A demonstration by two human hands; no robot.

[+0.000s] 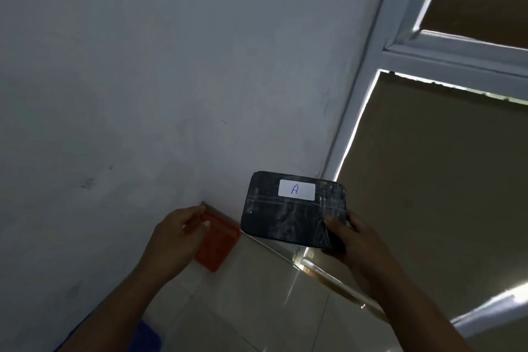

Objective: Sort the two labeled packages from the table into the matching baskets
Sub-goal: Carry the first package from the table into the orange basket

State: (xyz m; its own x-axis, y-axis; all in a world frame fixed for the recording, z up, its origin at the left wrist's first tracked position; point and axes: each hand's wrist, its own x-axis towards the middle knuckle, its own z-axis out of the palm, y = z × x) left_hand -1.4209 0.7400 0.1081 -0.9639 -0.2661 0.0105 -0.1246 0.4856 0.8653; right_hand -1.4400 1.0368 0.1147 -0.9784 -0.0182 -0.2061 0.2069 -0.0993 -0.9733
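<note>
head view: the frame is tilted, with a pale grey wall (pixel 143 66) filling most of it and a white-framed door (pixel 371 94) with dark brown panels on the right. at the bottom, glossy light floor tiles (pixel 257 294) catch streaks of reflected light.

the right hand (pixel 357 240) holds a black package (pixel 288 217) up in the air in front of the wall and the door frame, clear of the floor. the thumb lies across the package's lower right corner on the face turned to the camera, and the other fingers wrap behind its right edge — a firm clamp on that corner. the package is a flat, rounded rectangle wrapped in shiny dark plastic with clear tape bands, and a white label (pixel 296 191) near its top edge carries a handwritten blue letter a.

the left hand (pixel 183 234) reaches to an orange basket (pixel 218 246) that sits on the floor against the base of the wall. its fingers are curled loosely toward the basket's near rim, with the thumb and forefinger apart; whether they actually grip the rim i cannot tell, as the picture is blurred there. the basket has a slotted, mesh-like wall and lies just left of and below the held package — the two are near each other in the frame but not touching.

a blue shape (pixel 148 334) shows at the lower left edge beside the left forearm, too blurred to identify.
</note>
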